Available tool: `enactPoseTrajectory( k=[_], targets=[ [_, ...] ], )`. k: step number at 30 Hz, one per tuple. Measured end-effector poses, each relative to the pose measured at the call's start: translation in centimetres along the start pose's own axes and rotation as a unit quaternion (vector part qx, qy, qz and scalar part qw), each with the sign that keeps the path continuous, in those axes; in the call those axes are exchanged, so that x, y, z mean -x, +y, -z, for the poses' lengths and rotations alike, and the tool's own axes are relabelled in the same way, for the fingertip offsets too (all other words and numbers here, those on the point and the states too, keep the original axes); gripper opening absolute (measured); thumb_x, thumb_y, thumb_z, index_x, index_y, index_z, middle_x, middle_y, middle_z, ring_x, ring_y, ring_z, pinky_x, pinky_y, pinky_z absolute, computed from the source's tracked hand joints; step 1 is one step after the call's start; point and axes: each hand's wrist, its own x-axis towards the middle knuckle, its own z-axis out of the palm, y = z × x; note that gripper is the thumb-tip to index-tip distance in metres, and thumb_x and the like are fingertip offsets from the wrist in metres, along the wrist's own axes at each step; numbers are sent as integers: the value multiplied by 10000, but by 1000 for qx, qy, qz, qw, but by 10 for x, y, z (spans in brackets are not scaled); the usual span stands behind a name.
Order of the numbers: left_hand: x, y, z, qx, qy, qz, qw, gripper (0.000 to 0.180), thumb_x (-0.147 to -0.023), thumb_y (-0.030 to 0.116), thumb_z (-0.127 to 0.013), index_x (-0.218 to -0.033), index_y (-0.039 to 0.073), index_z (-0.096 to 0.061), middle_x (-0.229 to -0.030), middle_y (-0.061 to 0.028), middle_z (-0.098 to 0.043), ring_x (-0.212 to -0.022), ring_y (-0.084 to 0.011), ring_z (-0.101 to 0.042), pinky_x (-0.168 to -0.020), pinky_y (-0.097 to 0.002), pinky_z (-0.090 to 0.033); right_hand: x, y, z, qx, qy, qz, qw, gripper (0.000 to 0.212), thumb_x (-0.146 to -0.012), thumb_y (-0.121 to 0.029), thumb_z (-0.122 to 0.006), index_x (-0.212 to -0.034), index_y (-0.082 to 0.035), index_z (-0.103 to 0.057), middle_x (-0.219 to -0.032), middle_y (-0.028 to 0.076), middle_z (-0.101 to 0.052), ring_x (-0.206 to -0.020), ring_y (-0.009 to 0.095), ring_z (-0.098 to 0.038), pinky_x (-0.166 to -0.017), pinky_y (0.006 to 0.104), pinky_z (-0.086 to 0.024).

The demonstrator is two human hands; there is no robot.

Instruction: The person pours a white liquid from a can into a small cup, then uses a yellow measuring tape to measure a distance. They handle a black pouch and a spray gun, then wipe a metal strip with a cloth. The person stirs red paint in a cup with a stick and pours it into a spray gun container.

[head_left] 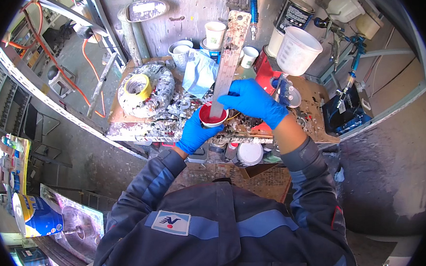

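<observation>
My left hand (pixel 196 135), in a blue glove, is wrapped round a small white cup (pixel 218 125) near the front edge of the bench. Red paint (pixel 206 113) coats the inside of the cup. A long, flat, paint-stained mixing ruler (pixel 230 55) stands almost upright, its lower end in the cup. My right hand (pixel 255 101), also gloved in blue, grips the ruler a little above the rim. How deep the ruler's tip sits in the paint is hidden.
The paint-spattered bench (pixel 146 128) bears a roll of yellow tape (pixel 138 87), a blue cloth (pixel 200 73) and white cups (pixel 249 57). At the right stand a translucent funnel-shaped cup (pixel 297 51) and a dark box (pixel 344 112). Spray guns (pixel 335 40) hang beyond.
</observation>
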Motion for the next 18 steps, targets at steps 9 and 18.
enactPoseTrajectory(
  k=[9,18],
  targets=[
    [2,2,1,-8,8,-9,1000,810,-706,272,-881,-1357,21,-469,-1248,-114,-623,-1094,-185,-618,-911,-326,-520,-4,3,5,2,-16,6,1000,324,-870,-260,-660,-1052,6,-696,-919,174,-718,-834,227,-707,-760,340,-545],
    [0,-1,3,14,8,-8,1000,779,-719,274,-872,-1342,20,-478,-1237,-116,-627,-1089,-189,-620,-911,-329,-517,-6,0,3,-9,-1,1,1000,336,-868,-240,-664,-1078,21,-683,-902,179,-715,-828,229,-708,-756,339,-549]
  ],
)
